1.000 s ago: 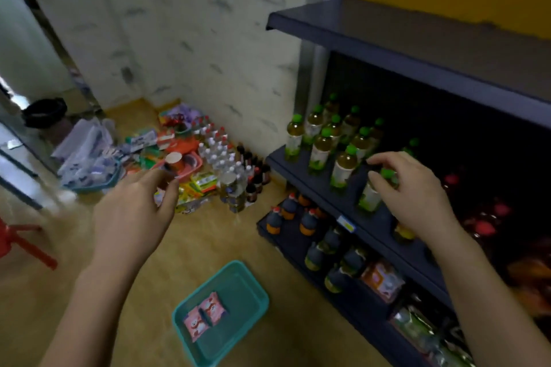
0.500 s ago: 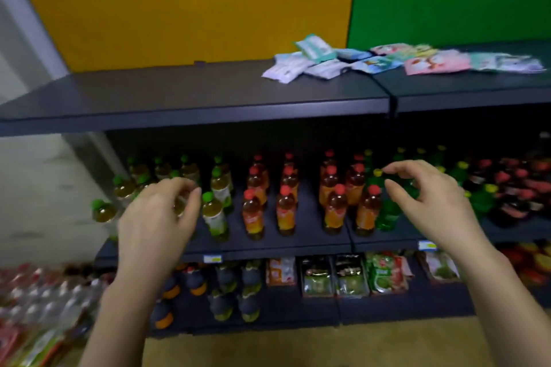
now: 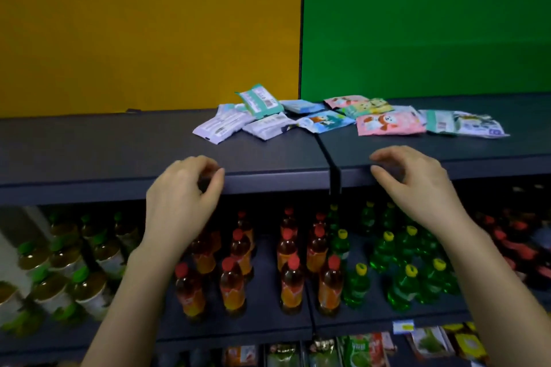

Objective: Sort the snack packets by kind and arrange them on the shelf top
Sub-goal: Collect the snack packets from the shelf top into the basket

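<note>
Packets (image 3: 328, 119) heaped unsorted toward the back of the shelf top (image 3: 89, 146), centre to right of frame, straddling the seam (image 3: 323, 149). Left hand (image 3: 185, 197) and right hand (image 3: 417, 188) at the front edge, both loosely curled, holding nothing. Above them in frame: white packets (image 3: 222, 125) nearer the left hand, long axes slanting up-right; pink packet (image 3: 387, 125) nearer the right hand, lying crosswise.

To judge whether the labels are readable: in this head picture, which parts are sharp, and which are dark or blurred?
Head view: the snack packets on the shelf top are evenly lit and fairly sharp, but the print is too small to read; the bottles below are dimmer, blurred toward both side edges; no strong glare anywhere.
</note>
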`<state>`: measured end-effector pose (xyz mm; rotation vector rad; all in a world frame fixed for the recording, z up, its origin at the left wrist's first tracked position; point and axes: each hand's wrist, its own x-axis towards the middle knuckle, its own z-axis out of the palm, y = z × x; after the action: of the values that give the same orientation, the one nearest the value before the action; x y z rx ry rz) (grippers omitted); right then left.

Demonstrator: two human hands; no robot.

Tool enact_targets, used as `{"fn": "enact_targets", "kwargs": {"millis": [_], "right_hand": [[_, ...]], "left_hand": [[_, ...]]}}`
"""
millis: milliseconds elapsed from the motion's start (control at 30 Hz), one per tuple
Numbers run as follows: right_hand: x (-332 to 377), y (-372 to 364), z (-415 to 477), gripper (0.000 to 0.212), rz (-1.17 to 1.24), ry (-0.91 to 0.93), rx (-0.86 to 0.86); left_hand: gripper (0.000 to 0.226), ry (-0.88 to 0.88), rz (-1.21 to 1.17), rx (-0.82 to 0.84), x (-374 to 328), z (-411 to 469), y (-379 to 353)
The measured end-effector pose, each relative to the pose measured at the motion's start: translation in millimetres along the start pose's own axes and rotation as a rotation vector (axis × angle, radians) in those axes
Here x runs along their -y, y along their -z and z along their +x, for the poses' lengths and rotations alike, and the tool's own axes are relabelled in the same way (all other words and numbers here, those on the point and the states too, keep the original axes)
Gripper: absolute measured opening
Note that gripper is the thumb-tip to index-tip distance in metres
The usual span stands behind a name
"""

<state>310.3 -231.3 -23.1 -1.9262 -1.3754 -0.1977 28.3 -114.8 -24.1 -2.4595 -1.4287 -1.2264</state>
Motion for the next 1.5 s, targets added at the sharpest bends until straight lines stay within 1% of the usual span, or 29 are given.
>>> {"fn": "enact_targets", "kwargs": {"millis": [133,300,400,500,567,633,733,800,867,967,1100,1200,1300,1367,1433,1500], "right_hand": [[-2,-23,65,0.02,0.008,0.052,0.1],[17,-64,132,0.021,0.019,0.127,0.222],[32,-91,171,0.021,-0.01,0.145,0.283],[48,-113,204,0.026,-0.025,0.156,0.329],[58,-128,223,0.033,-0.034,0.158,0.358],[68,-143,239,0.043,-0.083,0.179,0.371],[83,-166,254,0.061,-0.174,0.203,0.386],[93,-177,259,0.072,-0.266,0.206,0.36],[101,-184,263,0.077,-0.354,0.192,0.344],[111,-192,265,0.075,-0.403,0.139,0.376],[116,-203,264,0.059,-0.419,0.116,0.334],[114,-200,266,0.047,-0.267,0.101,0.309],[109,-179,263,0.034,-0.004,0.094,0.249],[103,-159,254,0.03,0.18,0.092,0.228],[98,-137,241,0.025,0.425,0.055,0.238],[97,-114,222,0.016,0.759,-0.051,0.28]], "left_hand": [[0.015,0.095,-0.025,0.008,-4,39,-25],[0.02,0.117,0.102,0.078,12,92,-51],[0.029,0.111,0.165,0.175,26,125,-70],[0.045,0.123,0.2,0.334,38,154,-86],[0.055,0.101,0.26,0.441,43,167,-95],[0.061,0.065,0.323,0.489,45,178,-102],[0.06,0.045,0.377,0.499,45,187,-111],[0.057,0.057,0.378,0.503,46,188,-115],[0.051,0.071,0.368,0.491,48,189,-117],[0.038,0.068,0.375,0.452,55,188,-116],[0.023,0.074,0.284,0.315,64,190,-117],[0.023,0.101,0.174,0.211,73,192,-116],[0.02,0.126,0.042,0.04,76,190,-108],[0.015,0.17,-0.098,-0.068,74,188,-98],[0.01,0.215,-0.299,-0.117,70,185,-86],[0.009,0.284,-0.533,-0.119,62,177,-68]]}}
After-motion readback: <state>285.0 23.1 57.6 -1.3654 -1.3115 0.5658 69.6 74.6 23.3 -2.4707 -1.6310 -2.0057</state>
